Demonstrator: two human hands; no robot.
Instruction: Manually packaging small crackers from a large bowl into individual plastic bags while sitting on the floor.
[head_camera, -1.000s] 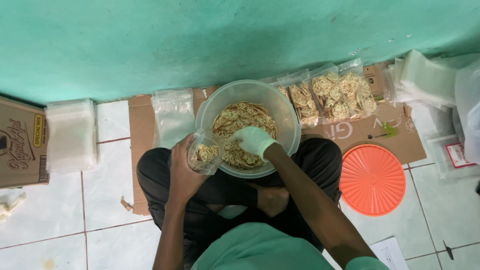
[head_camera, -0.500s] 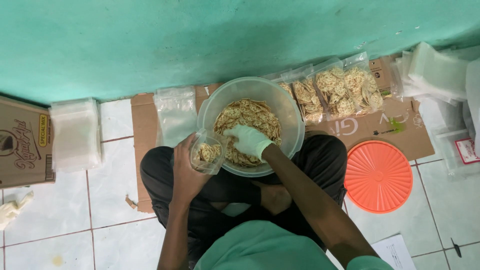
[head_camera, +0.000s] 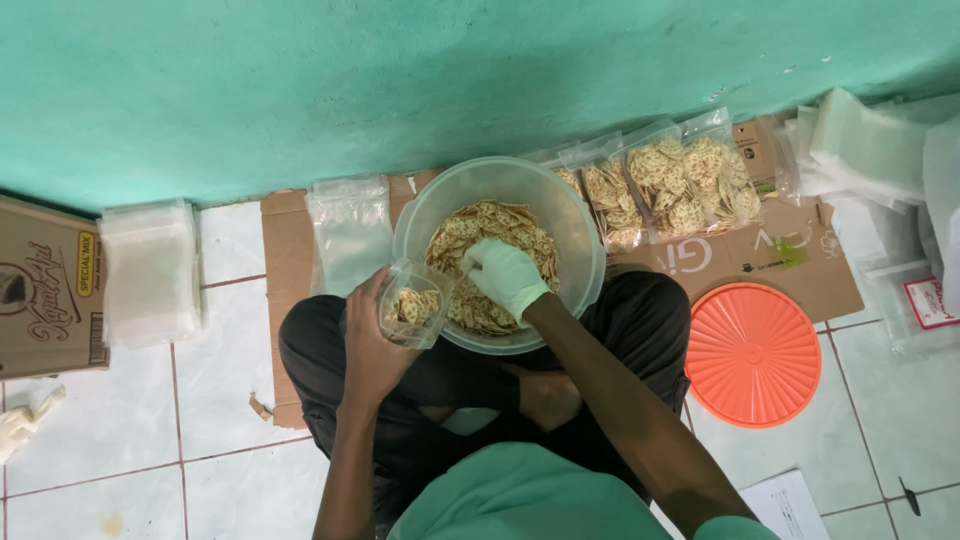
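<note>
Bagging step under way; left hand (head_camera: 372, 335) grips half-filled plastic pouch (head_camera: 413, 305); gloved right hand (head_camera: 505, 277) closed on crackers (head_camera: 470, 235) in clear bowl (head_camera: 580, 235); next move calls for careful transfer into pouch mouth

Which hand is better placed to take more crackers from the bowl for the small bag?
Probably the right hand: gloved, it is already inside the clear bowl on the crackers. The left hand holds the small bag open.

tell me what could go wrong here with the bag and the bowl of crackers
The small clear bag is held open by the bare left hand at the bowl rim, so crackers carried by the gloved right hand could miss its narrow mouth and drop onto the lap. The bowl rests on crossed legs and might tip. Squeezing may crush the thin crackers.
</note>
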